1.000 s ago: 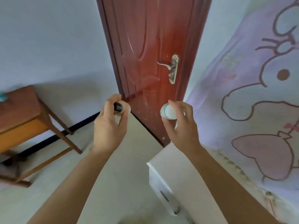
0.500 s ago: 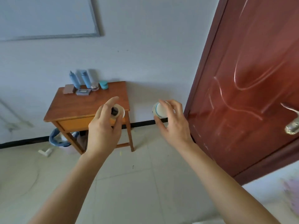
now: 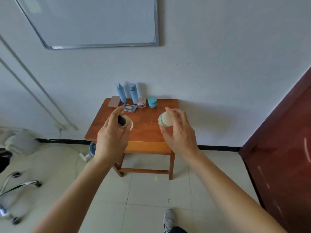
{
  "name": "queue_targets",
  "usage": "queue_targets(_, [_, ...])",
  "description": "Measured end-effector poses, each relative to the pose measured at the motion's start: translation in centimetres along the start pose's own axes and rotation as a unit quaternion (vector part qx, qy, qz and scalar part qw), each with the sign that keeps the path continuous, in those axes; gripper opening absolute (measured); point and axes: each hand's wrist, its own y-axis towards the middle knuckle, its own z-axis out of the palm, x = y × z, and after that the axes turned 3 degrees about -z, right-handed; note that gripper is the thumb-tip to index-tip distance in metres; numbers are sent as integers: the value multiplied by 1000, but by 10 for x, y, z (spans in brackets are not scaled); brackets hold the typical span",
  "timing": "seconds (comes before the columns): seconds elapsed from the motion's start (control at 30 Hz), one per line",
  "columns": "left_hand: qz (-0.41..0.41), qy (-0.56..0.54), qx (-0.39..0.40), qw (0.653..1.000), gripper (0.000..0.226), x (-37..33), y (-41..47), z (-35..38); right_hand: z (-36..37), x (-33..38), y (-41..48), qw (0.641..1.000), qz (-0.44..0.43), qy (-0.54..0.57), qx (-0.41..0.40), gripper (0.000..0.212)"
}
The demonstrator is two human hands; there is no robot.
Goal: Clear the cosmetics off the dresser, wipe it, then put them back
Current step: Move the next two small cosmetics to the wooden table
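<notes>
Left hand (image 3: 111, 140): fingers curled round a small dark-capped jar (image 3: 123, 122), held in the air before the counter (image 3: 148, 130). Right hand (image 3: 179, 135): fingers curled round a white rounded container (image 3: 165, 119) with a blue ring. Blue bottles (image 3: 133, 93) and a teal jar (image 3: 152, 102) stand at the counter's rear edge.

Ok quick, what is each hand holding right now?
Left hand: holding a small pale round container with a dark part.
Right hand: holding a white rounded jar with a blue band.
</notes>
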Motion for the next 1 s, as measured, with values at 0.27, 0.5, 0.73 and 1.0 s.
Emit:
queue_targets(0.27, [-39,9,5,999,66,38,130,32,71,-49,128,999,-2,-4,38,56])
queue_targets(0.5, [-88,-3,13,996,72,105,212,66,140,-81,186,998,16,-8,57,57])
queue_targets(0.73, [-87,-25,94,992,27,209,293,107,233,-100,219,992,79,-38,92,56])
queue_targets(1.0, [-105,-40,201,973,19,327,346,143,331,-93,235,962,192,-98,164,61])
